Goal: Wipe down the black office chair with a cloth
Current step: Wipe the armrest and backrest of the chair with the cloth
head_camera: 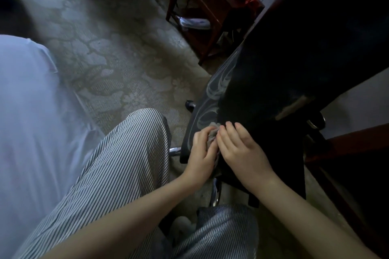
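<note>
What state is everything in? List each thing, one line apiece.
black office chair: near edge streaked with pale wipe marks.
cloth: bunched against the chair between both hands.
left hand: grips the cloth.
right hand: fingers relaxed, resting on the chair beside the cloth.

The black office chair point(263, 111) stands close in front of my knees, its seat edge streaked with pale, curling smears. The cloth point(213, 137) is small, grey and bunched up. It lies against that edge, gripped in my left hand point(201, 151).
</note>
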`<state>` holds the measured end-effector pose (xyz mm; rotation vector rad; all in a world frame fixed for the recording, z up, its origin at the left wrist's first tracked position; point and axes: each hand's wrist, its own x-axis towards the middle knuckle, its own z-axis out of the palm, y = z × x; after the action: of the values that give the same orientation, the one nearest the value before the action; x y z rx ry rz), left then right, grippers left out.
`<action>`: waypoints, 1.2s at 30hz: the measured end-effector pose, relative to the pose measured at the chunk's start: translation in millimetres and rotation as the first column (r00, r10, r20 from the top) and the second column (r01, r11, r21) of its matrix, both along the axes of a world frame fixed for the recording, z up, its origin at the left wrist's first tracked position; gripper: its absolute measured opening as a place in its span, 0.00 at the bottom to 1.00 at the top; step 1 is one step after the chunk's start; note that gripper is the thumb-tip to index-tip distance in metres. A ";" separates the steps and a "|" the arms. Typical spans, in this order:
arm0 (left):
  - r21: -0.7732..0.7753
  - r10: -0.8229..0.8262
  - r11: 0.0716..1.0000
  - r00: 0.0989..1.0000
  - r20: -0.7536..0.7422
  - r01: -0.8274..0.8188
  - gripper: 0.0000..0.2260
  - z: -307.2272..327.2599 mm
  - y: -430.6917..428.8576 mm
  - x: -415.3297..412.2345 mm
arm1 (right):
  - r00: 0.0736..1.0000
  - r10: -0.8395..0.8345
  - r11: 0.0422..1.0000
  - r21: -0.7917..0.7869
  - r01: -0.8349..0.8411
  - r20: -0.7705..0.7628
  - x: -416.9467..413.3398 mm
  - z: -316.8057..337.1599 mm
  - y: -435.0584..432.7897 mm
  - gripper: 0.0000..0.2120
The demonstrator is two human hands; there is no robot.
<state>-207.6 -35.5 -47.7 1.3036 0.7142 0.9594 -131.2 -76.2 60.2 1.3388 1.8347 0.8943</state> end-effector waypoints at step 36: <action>-0.320 -0.077 0.947 0.986 -0.148 0.026 0.13 -9.6 5.8 8.6 | 0.983 -0.097 0.995 -0.026 0.095 -0.154 -4.7 0.4 -15.7 0.20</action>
<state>-198.9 -29.7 -57.3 1.1142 0.9131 0.6686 -135.9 -92.0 60.6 1.5088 1.8717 0.7392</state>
